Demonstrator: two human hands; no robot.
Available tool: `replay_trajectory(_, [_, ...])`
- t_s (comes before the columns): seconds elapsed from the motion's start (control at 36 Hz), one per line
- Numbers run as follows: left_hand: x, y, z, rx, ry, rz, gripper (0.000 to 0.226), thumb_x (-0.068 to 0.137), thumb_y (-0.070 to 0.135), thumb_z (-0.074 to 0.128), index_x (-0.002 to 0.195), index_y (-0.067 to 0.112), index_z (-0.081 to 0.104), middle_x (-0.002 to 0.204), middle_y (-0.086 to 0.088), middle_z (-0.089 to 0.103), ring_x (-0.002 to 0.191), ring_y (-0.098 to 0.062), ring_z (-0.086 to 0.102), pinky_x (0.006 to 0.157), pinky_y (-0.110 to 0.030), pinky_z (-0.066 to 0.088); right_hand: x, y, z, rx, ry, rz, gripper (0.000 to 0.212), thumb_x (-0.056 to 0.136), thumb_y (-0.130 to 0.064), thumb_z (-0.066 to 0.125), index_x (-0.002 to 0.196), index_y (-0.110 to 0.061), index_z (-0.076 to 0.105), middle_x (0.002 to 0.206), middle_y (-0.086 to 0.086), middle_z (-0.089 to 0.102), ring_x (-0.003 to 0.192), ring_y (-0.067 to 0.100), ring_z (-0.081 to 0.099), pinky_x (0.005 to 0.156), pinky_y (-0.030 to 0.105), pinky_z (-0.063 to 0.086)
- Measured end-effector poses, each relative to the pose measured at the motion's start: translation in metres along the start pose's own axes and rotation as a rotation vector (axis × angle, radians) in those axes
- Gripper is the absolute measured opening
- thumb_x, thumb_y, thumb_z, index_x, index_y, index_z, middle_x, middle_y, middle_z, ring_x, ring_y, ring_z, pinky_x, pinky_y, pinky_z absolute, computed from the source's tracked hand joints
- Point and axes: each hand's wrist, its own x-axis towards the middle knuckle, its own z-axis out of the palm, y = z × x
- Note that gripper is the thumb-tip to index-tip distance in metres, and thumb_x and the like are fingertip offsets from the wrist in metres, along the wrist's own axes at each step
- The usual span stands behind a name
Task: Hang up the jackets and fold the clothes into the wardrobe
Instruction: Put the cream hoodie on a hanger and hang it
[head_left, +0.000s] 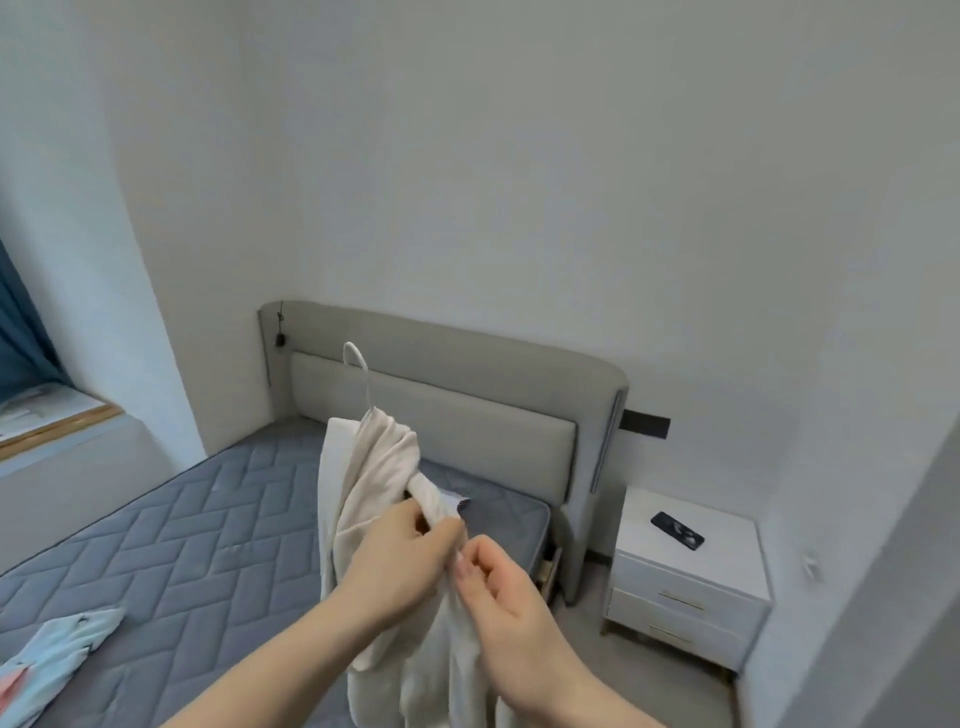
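A cream jacket (363, 483) hangs bunched on a white hanger (358, 371), held up in the air over the bed. Only the hanger's hook sticks out above the cloth. My left hand (400, 551) grips a gathered fold of the jacket near its collar. Just to its right, my right hand (498, 587) pinches the jacket's front edge between thumb and fingers. The jacket's lower part runs out of the bottom of the view. A light blue patterned garment (57, 660) lies on the mattress at the lower left.
A bed with a blue quilted mattress (171, 535) and grey padded headboard (467, 395) stands against the wall. A white nightstand (685, 577) with a dark phone (677, 529) on it is to the right. A window ledge (57, 421) and blue curtain (21, 332) are at left.
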Motion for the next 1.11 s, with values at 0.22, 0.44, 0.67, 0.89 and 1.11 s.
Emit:
replay_trajectory(0.22, [0.03, 0.019, 0.056, 0.24, -0.05, 0.06, 0.032, 0.098, 0.018, 0.052, 0.071, 0.013, 0.037, 0.063, 0.002, 0.04, 0.058, -0.011, 0.035, 0.051, -0.023, 0.029, -0.017, 0.011, -0.055, -0.101, -0.042, 0.044, 0.024, 0.098, -0.037, 0.058, 0.107, -0.014, 0.053, 0.08, -0.012, 0.05, 0.071, 0.005, 0.041, 0.07, 0.022, 0.037])
replay_trajectory(0.44, [0.086, 0.022, 0.075, 0.461, -0.014, 0.303, 0.032, 0.103, 0.028, 0.047, 0.073, 0.016, 0.05, 0.068, 0.0, 0.062, 0.068, -0.018, 0.056, 0.058, -0.034, 0.038, -0.04, 0.041, -0.139, -0.308, 0.17, 0.233, 0.024, 0.089, -0.023, 0.063, 0.113, -0.026, 0.06, 0.1, -0.004, 0.066, 0.076, 0.003, 0.055, 0.074, 0.021, 0.048])
replay_trajectory(0.67, [0.116, 0.035, 0.113, 0.437, -0.202, 0.586, 0.032, 0.101, 0.038, 0.048, 0.076, 0.019, 0.054, 0.061, 0.004, 0.057, 0.061, -0.018, 0.05, 0.063, -0.032, 0.047, -0.1, 0.07, -0.23, -0.472, 0.518, 0.477, 0.022, 0.092, -0.026, 0.064, 0.11, -0.037, 0.057, 0.108, -0.012, 0.062, 0.07, -0.002, 0.056, 0.076, 0.018, 0.05])
replay_trajectory(0.89, [0.113, 0.077, 0.188, 0.44, -0.374, 0.834, 0.037, 0.093, 0.055, 0.04, 0.081, 0.023, 0.055, 0.068, 0.014, 0.059, 0.063, -0.016, 0.05, 0.06, -0.031, 0.047, -0.176, 0.056, -0.312, -0.543, 0.821, 0.613, 0.026, 0.094, -0.022, 0.065, 0.114, -0.034, 0.053, 0.114, -0.011, 0.057, 0.071, 0.0, 0.06, 0.068, 0.009, 0.047])
replay_trajectory(1.11, [0.106, 0.126, 0.292, 0.382, -0.496, 1.001, 0.033, 0.096, 0.053, 0.045, 0.079, 0.025, 0.052, 0.069, 0.014, 0.056, 0.064, -0.012, 0.05, 0.058, -0.028, 0.045, -0.243, 0.045, -0.41, -0.53, 1.148, 0.687, 0.026, 0.095, -0.018, 0.065, 0.117, -0.027, 0.054, 0.116, -0.009, 0.057, 0.086, 0.012, 0.061, 0.063, 0.014, 0.043])
